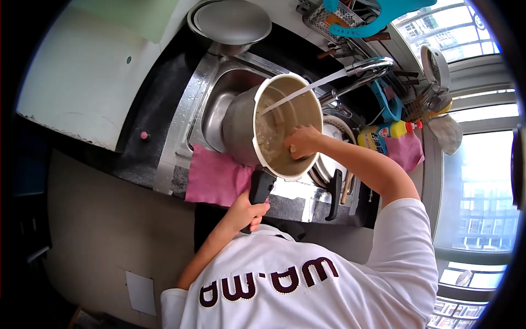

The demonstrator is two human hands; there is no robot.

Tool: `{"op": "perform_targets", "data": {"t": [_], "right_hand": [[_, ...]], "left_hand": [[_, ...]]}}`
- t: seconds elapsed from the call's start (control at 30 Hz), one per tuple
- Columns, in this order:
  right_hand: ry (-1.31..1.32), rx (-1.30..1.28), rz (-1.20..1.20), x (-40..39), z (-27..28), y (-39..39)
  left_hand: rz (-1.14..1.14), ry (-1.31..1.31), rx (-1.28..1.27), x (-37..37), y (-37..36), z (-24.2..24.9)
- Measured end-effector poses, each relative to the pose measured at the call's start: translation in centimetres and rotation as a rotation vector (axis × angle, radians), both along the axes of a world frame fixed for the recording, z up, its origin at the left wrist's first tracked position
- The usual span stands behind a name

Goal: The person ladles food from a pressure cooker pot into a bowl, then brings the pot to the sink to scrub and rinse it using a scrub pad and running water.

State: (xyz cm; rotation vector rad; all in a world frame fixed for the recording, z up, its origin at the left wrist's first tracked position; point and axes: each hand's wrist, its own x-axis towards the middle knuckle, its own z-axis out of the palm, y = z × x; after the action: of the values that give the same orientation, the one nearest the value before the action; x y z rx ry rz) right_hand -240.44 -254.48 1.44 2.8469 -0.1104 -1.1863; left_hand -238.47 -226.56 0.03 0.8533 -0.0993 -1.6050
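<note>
A deep metal pressure cooker pot [241, 129] is tilted over the sink, its mouth turned toward me. My left hand [246, 211] is wrapped around its long black handle [262, 187]. My right hand [302, 141] reaches inside the pot, fingers curled against the inner wall. Whatever those fingers hold, if anything, is hidden. Water streams from the faucet [370, 66] into the pot, where cloudy water swirls at the bottom. Below the pot, a pink cloth [216, 178] drapes over the counter's front edge.
The steel sink [211, 109] has a second basin with stacked dishes [329, 164] and a black-handled utensil [334, 194]. A yellow detergent bottle [383, 134] stands to the right. Left of the sink are a round metal lid [233, 22] and a small pink item [144, 135].
</note>
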Motion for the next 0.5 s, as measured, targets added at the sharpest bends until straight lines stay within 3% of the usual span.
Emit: {"op": "perform_targets", "data": {"t": [0.03, 0.07, 0.13, 0.17, 0.23, 0.27, 0.33, 0.37, 0.43, 0.47, 0.5], "right_hand": [[-0.018, -0.185, 0.251, 0.7, 0.5, -2.2], [-0.018, -0.185, 0.249, 0.6, 0.1, -2.3], [-0.107, -0.427, 0.403, 0.9, -0.8, -2.4], [-0.100, -0.198, 0.221, 0.4, 0.0, -0.5], [0.123, 0.390, -0.368, 0.8, 0.6, 3.0], [0.125, 0.388, -0.367, 0.8, 0.5, 2.8], [0.185, 0.355, -0.298, 0.7, -0.5, 1.8], [0.132, 0.151, -0.020, 1.1, -0.9, 0.0], [-0.120, -0.258, 0.374, 1.9, -0.5, -2.6], [-0.117, -0.259, 0.376, 2.5, -0.9, -3.7], [-0.397, -0.290, 0.506, 2.9, -1.4, -4.6]], "left_hand": [[-0.004, 0.006, -0.001, -0.2, 0.0, -0.1], [-0.005, 0.010, -0.003, -0.2, -0.1, -0.2], [0.005, 0.033, 0.008, 0.1, -0.4, -0.2], [0.005, 0.057, 0.024, 0.1, -0.3, -0.3], [0.009, 0.053, 0.009, 0.2, -0.4, -0.1], [0.013, 0.043, -0.004, 0.2, -0.5, 0.0], [0.005, 0.037, -0.005, 0.2, -0.5, -0.1], [-0.002, 0.034, -0.006, 0.2, -0.4, -0.2], [0.000, 0.035, -0.012, 0.3, -0.4, -0.3], [-0.011, 0.033, -0.019, 0.4, -0.4, -0.4], [-0.022, 0.031, -0.026, 0.5, -0.4, -0.4]]}}
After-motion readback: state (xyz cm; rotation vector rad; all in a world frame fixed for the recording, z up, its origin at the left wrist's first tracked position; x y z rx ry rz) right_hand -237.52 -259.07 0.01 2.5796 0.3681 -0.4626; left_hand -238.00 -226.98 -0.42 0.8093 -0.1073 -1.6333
